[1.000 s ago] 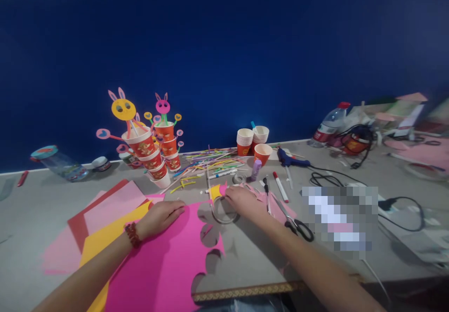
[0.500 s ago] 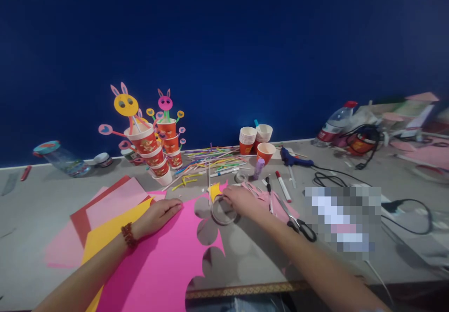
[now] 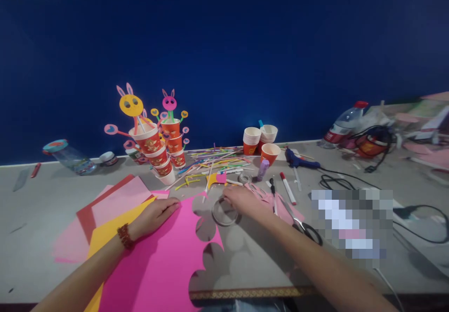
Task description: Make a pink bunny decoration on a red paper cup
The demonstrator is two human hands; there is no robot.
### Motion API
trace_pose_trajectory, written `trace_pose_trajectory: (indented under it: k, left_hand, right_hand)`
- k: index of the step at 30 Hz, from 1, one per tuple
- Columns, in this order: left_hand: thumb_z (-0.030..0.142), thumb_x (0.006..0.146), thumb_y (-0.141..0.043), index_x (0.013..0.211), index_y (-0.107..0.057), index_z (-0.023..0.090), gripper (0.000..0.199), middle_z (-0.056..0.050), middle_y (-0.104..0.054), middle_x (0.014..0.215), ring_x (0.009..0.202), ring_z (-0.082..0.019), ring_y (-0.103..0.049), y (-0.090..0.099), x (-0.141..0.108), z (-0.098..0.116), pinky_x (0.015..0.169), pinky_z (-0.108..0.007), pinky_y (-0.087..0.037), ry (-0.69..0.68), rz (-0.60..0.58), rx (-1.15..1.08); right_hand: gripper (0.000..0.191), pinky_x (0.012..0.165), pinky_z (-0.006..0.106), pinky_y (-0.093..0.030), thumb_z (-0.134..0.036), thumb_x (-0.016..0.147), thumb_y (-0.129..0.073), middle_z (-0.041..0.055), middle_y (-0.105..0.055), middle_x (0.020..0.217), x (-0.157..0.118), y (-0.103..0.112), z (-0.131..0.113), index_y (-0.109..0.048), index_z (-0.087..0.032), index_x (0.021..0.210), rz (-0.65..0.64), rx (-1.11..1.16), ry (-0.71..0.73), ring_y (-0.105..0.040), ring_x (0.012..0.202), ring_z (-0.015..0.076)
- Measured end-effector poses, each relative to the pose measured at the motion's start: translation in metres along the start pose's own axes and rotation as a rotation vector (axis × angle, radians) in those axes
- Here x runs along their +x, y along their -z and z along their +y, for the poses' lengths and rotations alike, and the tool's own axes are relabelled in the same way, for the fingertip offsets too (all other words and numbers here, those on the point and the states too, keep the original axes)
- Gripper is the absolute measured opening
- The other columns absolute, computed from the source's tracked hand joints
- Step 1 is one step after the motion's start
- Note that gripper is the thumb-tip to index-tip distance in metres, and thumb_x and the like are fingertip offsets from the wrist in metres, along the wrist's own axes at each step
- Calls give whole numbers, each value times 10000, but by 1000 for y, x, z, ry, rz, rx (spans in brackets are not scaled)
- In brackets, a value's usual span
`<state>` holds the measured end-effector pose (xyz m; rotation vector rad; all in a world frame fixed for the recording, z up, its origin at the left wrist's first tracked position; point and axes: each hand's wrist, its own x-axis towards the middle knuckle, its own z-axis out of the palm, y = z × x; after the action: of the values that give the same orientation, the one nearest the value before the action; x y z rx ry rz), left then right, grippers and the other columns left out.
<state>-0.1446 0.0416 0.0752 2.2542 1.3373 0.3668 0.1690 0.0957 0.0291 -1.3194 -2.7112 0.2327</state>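
Observation:
A large magenta paper sheet (image 3: 150,256) with scalloped, round cut-outs along its right edge lies in front of me. My left hand (image 3: 159,214) has its fingers closed over the sheet's upper part, the thumb on top. To the right, my right hand (image 3: 242,202) pinches a clear tape roll (image 3: 214,216), seen as a ring at the scalloped edge. Just beyond the right fingers rests a small yellow and pink paper scrap (image 3: 216,179). Under the magenta sheet a yellow sheet (image 3: 108,223) sticks out to the left.
Decorated paper-cup figures (image 3: 149,139) stand at the back left. Loose coloured sticks (image 3: 217,160) lie behind my hands. Scissors (image 3: 307,232), a red marker (image 3: 288,188), a purple glue stick (image 3: 262,169) and a blue glue gun (image 3: 301,161) are to the right, with stacked cups (image 3: 251,139) behind.
The yellow and pink scrap has moved away from my right fingers, towards the sticks. Both hands keep nearly the same place, while the view has shifted slightly.

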Motion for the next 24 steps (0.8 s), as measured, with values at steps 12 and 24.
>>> trace_pose_trajectory:
  k: [12,24]
  left_hand:
    - [383,1013,-287,930,-619,205,386,-44,-702,894,811,-192,-641,-29,34,28,734,-276,-465,-125,-53,116]
    - [368,1000,-337,948,-636,225,335,-46,-719,875,782,-205,-661,-60,82,50,684,-283,-452,-142,24,188]
  right_hand:
    - [281,770,278,-459,-283,990,-431,155,-690,1062,51,-1,5,-649,-129,1079,82,6,-180,-668,938,245]
    - [351,664,251,-409,-343,1010,-357,57,-686,854,-53,27,33,-629,-187,849,244,129,-319,-630,797,191]
